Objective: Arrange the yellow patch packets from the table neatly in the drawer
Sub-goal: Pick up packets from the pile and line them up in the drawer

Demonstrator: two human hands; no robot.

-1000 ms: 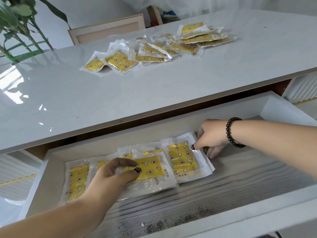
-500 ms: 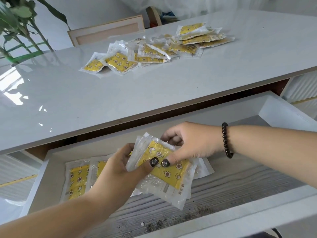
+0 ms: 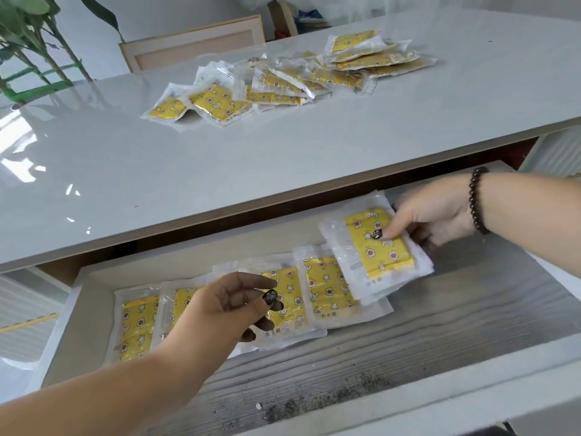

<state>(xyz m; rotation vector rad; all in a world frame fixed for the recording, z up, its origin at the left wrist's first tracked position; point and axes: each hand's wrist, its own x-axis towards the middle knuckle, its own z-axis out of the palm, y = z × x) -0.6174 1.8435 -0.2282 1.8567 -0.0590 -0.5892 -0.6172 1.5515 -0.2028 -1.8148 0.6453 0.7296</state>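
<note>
Gripping a small stack of packets (image 3: 377, 247) with thumb on top and fingers beneath, the right hand (image 3: 430, 215) holds it tilted over the right end of the row of packets (image 3: 327, 291) lying flat and overlapping along the back of the open drawer (image 3: 471, 309). The stack's lower edge overlaps the row's rightmost packet. The left hand (image 3: 232, 303) hovers above the middle of the row, fingers loosely bent and apart, pinching nothing; whether its lower fingertips touch a packet is unclear. A dark bead bracelet (image 3: 476, 199) circles the right wrist. More yellow packets lie in a loose heap (image 3: 283, 80) on the counter (image 3: 157, 171) above, well apart from both hands. Dark grit (image 3: 314, 401) speckles the drawer's front floor.
</note>
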